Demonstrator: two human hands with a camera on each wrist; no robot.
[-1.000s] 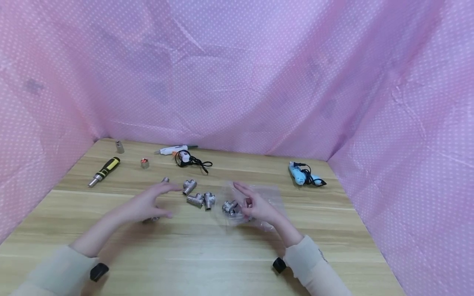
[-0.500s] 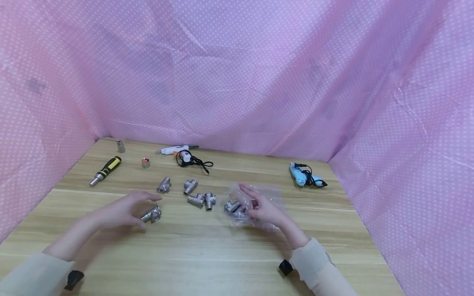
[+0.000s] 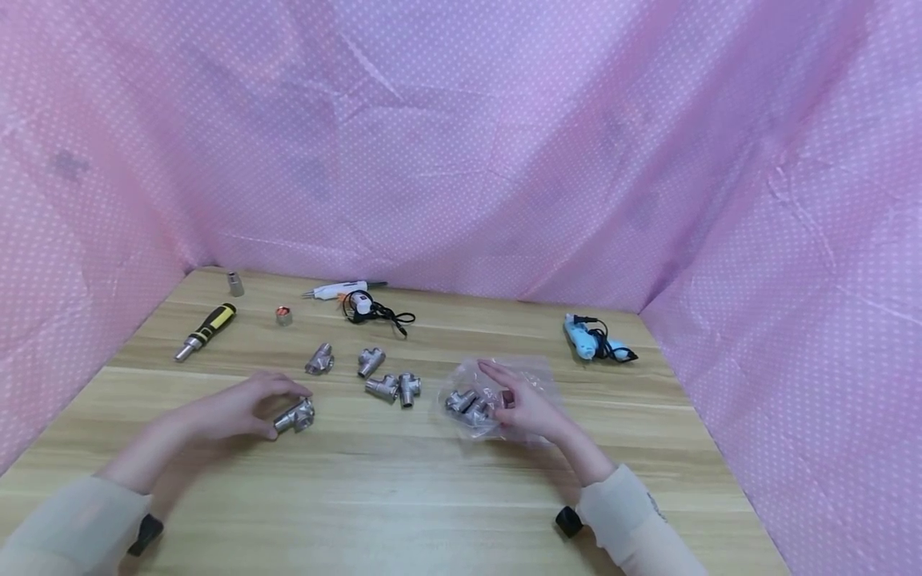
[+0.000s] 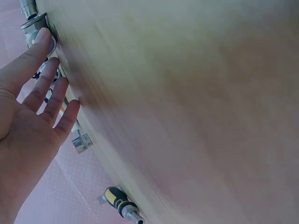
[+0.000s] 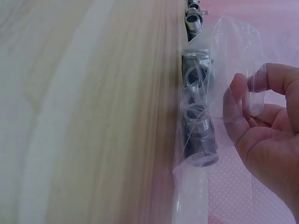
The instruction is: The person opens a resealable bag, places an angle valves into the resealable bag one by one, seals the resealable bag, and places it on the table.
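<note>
In the head view my left hand point(image 3: 241, 408) is at a metal tee pipe fitting point(image 3: 294, 416) on the table, thumb on the near side and index finger on the far side. The left wrist view shows my thumb over the fitting point(image 4: 35, 30), the other fingers loosely extended. My right hand point(image 3: 529, 412) pinches a clear plastic bag point(image 5: 231, 51) between thumb and fingers. Two tee fittings, one of them this fitting point(image 5: 201, 135), lie inside the bag. Between the hands are more loose tee fittings, such as this pair point(image 3: 382, 388), point(image 3: 408, 390).
Farther back lie a yellow-black screwdriver point(image 3: 205, 332), a small metal cylinder point(image 3: 234, 284) and a short round metal piece point(image 3: 284, 316). A white pen-shaped tool point(image 3: 342, 290) with a black cord stands behind. At right is a light-blue corded tool point(image 3: 583, 342). Pink dotted cloth point(image 3: 461, 160) encloses the table.
My left hand has moved left and back from the middle, closing around the nearest fitting and uncovering another behind it. My right hand has drawn the bag slightly right.
</note>
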